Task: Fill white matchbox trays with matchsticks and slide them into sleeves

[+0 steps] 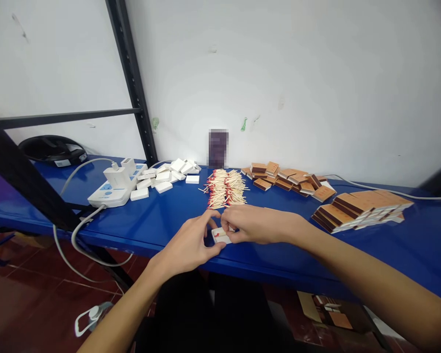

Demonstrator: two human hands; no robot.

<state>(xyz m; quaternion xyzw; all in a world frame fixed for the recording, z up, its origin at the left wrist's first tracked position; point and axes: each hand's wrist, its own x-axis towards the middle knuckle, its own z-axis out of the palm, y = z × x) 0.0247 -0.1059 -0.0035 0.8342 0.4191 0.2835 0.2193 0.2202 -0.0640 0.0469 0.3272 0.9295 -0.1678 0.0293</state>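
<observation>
A small white tray (pixel 219 239) with a few red-tipped matches in it lies near the front edge of the blue table. My left hand (pixel 194 243) grips the tray's left side between thumb and fingers. Over its right part is my right hand (pixel 246 224), fingers pinched on matches at the tray. Just behind both hands sits a pile of loose matches (pixel 228 189) with red heads. White trays (pixel 164 177) are heaped at the back left, and brown matchbox sleeves (pixel 284 177) lie scattered at the back right.
Stacked matchboxes (pixel 360 208) stand on the right of the blue table (pixel 279 260). A power strip (pixel 112 193) with plugs and white cables is at the left, by a black metal frame (pixel 132 73). A blurred dark object (pixel 218 148) leans on the wall. A bottle (pixel 95 314) stands below.
</observation>
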